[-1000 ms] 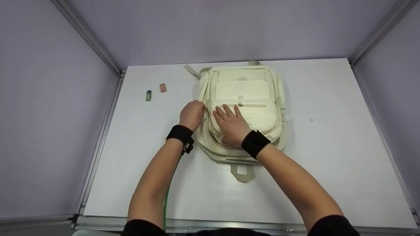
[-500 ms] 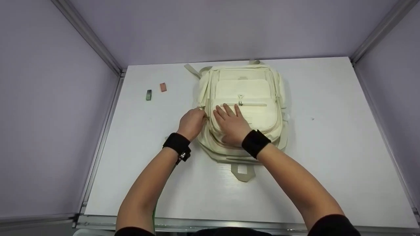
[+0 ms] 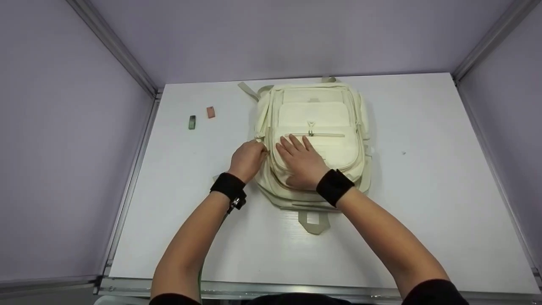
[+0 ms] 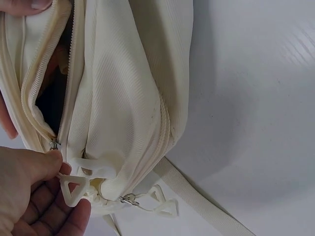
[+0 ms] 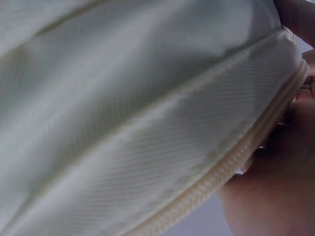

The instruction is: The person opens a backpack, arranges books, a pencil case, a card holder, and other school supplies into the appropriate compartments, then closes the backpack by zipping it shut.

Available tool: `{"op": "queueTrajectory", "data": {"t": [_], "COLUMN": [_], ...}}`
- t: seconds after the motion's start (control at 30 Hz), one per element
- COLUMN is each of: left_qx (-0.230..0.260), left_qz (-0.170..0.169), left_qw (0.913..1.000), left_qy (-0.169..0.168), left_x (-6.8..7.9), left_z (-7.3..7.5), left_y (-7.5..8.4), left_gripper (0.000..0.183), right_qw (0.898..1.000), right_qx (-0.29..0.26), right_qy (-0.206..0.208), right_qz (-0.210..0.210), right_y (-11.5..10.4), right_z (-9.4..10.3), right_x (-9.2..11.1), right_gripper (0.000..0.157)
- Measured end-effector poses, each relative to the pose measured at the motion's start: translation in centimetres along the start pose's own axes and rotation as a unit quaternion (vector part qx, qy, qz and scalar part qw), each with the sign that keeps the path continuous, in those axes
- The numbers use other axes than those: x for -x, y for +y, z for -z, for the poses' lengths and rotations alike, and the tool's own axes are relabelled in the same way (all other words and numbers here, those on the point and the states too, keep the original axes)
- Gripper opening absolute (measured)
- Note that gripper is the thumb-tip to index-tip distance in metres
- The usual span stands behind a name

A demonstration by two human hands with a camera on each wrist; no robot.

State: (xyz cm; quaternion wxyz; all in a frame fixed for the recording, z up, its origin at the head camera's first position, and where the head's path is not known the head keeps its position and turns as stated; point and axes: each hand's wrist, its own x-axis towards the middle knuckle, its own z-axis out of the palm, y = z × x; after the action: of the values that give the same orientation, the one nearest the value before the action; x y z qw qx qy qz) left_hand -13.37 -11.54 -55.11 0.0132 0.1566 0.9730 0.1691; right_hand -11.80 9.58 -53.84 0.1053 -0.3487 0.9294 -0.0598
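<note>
A cream backpack (image 3: 313,114) lies flat on the white table, front side up, its top loop toward me. My left hand (image 3: 247,160) is at the backpack's left side. In the left wrist view, its thumb and fingers pinch a zipper pull (image 4: 74,189) with a triangular loop, just below the slider (image 4: 54,144). Above the slider the zipper is parted and a dark interior shows, with something brownish inside that I cannot make out. My right hand (image 3: 304,163) rests with spread fingers on the front pocket, below a short horizontal zipper (image 3: 326,135).
A small green block (image 3: 192,122) and a small reddish block (image 3: 211,112) lie on the table at the back left. Grey-lilac panels enclose the table (image 3: 423,203) on the left, back and right. Grey straps (image 3: 313,226) stick out around the backpack.
My left hand has come toward me along the backpack's left side with the zipper pull, then stayed put over the last half second. The right hand keeps its place, its wrist shifting slightly.
</note>
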Motion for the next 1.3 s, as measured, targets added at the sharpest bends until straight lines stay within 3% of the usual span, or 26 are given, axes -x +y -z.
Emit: {"op": "queueTrajectory", "data": {"t": [0.27, 0.7, 0.93, 1.3], "left_qx": [0.005, 0.028, 0.026, 0.011], "left_qz": [0.006, 0.007, 0.008, -0.023], "left_qw": [1.0000, 0.9995, 0.9996, 0.9994], "left_qy": [0.001, 0.011, 0.002, 0.024], "left_x": [0.0, 0.5, 0.8, 2.3], "left_z": [0.1, 0.1, 0.0, 0.1], "left_y": [0.1, 0.1, 0.1, 0.6], "left_gripper": [0.012, 0.013, 0.015, 0.012], "right_qw": [1.000, 0.995, 0.995, 0.995], "right_qx": [-0.021, -0.056, -0.058, -0.046], "right_qy": [0.022, 0.050, 0.050, 0.060], "right_qz": [-0.007, -0.068, -0.063, -0.062], "right_y": [0.1, 2.7, 3.0, 3.0], "right_z": [0.0, -1.6, -2.1, -1.9], "right_x": [2.4, 7.2, 7.7, 7.5], "right_gripper": [0.091, 0.099, 0.097, 0.096]}}
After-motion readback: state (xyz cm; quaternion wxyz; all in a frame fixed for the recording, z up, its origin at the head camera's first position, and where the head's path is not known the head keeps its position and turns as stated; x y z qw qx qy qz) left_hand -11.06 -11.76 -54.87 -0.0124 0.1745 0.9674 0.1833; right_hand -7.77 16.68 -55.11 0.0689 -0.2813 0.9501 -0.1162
